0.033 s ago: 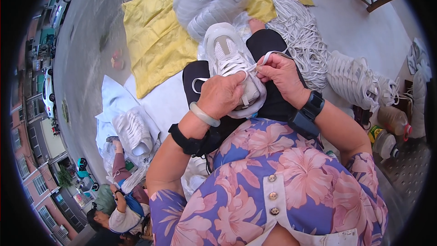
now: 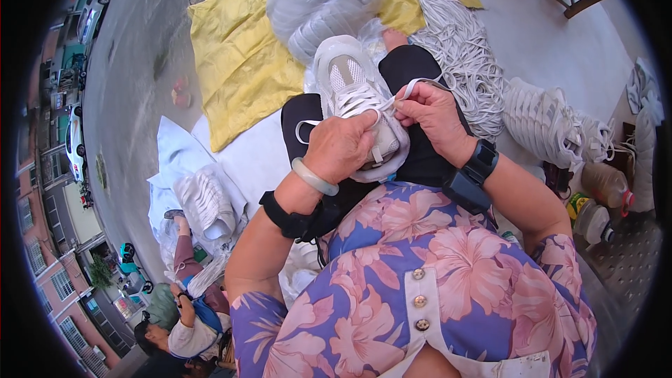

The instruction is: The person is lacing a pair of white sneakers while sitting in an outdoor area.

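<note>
1. The shoe (image 2: 348,82) lies in the person's lap, between the dark-clad legs (image 2: 413,64), toe pointing away and heel near the flowered shirt (image 2: 395,227).
2. The left hand (image 2: 337,143) is curled over the shoe's left side near the ankle opening, gripping it with thumb and forefinger together; whether lace is caught there too, I cannot tell.
3. The right hand (image 2: 435,115) pinches a white lace (image 2: 414,82) between thumb and fingertips, just beside the upper eyelets; a length of it arcs above the hand.
4. The step in hand appears to be lacing, at the end of the rows nearest the ankle.
5. The next move seems to call for a steady left grip and a fine right pinch, guiding the lace without twisting it.
</note>
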Demonstrator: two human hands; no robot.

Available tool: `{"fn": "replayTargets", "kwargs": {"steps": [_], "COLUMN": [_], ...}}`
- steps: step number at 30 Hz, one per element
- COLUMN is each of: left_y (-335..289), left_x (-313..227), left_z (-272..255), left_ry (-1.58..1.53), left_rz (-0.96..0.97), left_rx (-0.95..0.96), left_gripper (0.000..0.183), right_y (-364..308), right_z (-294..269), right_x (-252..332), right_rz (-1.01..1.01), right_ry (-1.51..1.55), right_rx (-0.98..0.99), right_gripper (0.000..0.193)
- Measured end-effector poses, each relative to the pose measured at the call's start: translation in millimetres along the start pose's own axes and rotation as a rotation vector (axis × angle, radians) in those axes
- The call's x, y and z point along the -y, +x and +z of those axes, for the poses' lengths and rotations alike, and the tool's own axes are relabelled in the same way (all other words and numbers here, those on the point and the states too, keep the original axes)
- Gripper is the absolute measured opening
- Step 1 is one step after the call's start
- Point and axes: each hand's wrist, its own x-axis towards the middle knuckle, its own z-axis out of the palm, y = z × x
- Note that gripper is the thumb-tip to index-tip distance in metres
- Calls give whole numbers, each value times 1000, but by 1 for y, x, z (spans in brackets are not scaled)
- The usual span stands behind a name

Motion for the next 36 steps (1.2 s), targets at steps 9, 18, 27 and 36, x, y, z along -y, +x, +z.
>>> {"fn": "replayTargets", "kwargs": {"steps": [9, 18, 27, 36], "left_y": [3, 5, -5, -26], "left_x": [4, 7, 29, 24], "left_z": [2, 4, -15, -16], "left_ry": [4, -26, -935, -1782], "left_rz": [-22, 11, -324, -34], "left_rx": [23, 23, 180, -329], "left_gripper": [31, 25, 17, 13], "right_y": [8, 10, 14, -16], "right_z": [2, 6, -5, 62], "right_x": [-3, 2, 8, 44], "right_rz": [-82, -478, -330, -327], "right_ry": [-117, -665, -859, -543], "right_rx": [-30, 6, 20, 361], "right_gripper": [4, 5, 21, 16]}}
